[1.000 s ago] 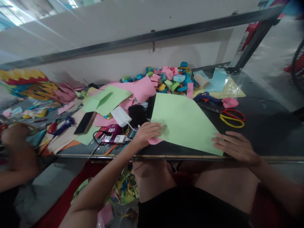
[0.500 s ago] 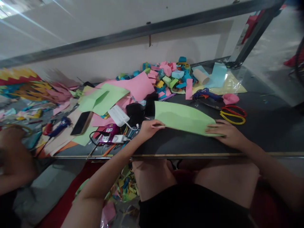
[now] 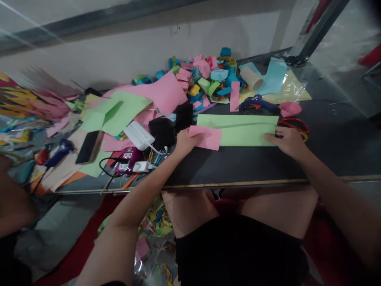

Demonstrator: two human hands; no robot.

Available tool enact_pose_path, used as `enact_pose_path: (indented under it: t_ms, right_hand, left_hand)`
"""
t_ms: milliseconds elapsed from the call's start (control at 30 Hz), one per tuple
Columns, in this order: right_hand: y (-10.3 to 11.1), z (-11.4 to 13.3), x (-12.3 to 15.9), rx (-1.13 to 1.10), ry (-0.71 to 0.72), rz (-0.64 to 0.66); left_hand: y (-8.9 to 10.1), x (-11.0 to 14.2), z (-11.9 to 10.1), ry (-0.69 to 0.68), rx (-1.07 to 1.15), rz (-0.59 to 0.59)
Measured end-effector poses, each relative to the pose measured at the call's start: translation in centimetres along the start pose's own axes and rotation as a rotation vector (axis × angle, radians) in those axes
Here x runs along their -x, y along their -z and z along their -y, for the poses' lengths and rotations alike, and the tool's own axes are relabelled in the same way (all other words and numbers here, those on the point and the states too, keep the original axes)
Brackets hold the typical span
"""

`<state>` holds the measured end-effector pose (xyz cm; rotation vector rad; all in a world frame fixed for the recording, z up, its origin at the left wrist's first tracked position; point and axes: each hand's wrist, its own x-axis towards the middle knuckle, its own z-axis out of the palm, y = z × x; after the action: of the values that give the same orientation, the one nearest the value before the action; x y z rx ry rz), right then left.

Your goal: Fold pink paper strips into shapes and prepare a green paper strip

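A long strip of green paper (image 3: 247,133) lies in front of me on the dark table, with a fold line running along it. My left hand (image 3: 187,142) pinches a small pink paper piece (image 3: 210,138), which overlaps the green strip's left end. At the other end, my right hand (image 3: 285,140) grips the green paper between thumb and fingers. Just behind that hand lie scissors (image 3: 296,124) with red and yellow handles, partly hidden by it. A blue glue gun (image 3: 258,103) rests beyond the strip.
Cut and curled paper pieces (image 3: 205,75) are heaped at the back, beside a cardboard tube (image 3: 251,77). To my left are green sheets (image 3: 127,109), a phone (image 3: 87,147), a white adapter (image 3: 139,136), a purple socket (image 3: 129,155) and another glue gun (image 3: 61,153). A co-worker's arm (image 3: 14,190) shows far left.
The green paper, bowed and tilted before, now lies flatter with straight long edges. The pink piece in my left hand has turned to show its face. My view has shifted slightly.
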<state>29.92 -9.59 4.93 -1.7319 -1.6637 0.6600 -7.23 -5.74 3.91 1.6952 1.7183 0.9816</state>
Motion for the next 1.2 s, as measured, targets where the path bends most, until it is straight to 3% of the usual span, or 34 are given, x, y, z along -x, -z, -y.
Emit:
enact_pose_path:
  t_ms: [200,333,533,667,733,800,867,1067,1133,1200]
  right_hand:
    - [0.1,-0.3,-0.4,-0.122,-0.083,0.117]
    - [-0.2,-0.9,0.4,0.011,-0.064,0.022]
    - [-1.6,-1.4,2.8,0.289,0.116,-0.164]
    - [-1.5,-0.9,3.3,0.449,0.318,-0.265]
    - [-1.4,-0.1,3.1,0.482,0.441,-0.207]
    - [-1.6,1.2,2.5,0.426,0.519,-0.06]
    - [-2.3,2.7,1.4,0.269,0.47,0.068]
    - [-7.0,7.8,-2.7,-0.274,-0.098,0.373]
    - [-8.2,8.6,-3.5,-0.373,-0.151,0.426]
    - [-8.9,8.8,-3.8,-0.433,-0.143,0.378]
  left_hand:
    - [-0.5,-0.7,-0.4,-0.008,-0.095,-0.039]
    - [-0.8,-0.1,-0.6,-0.019,-0.065,-0.111]
    - [-1.4,0.2,-1.1,-0.035,-0.131,-0.071]
    - [-2.0,-0.1,-1.2,-0.069,-0.187,-0.042]
    - [-2.2,-0.2,-1.2,-0.066,-0.19,-0.044]
    - [-2.4,-0.2,-1.2,-0.061,-0.174,-0.068]
    - [-2.6,-0.1,-1.2,-0.066,-0.136,-0.103]
    - [-2.9,0.4,-1.5,-0.085,-0.002,-0.174]
    - [-3.0,0.5,-1.4,-0.087,0.018,-0.175]
    - [-3.0,0.3,-0.9,-0.1,0.051,-0.153]
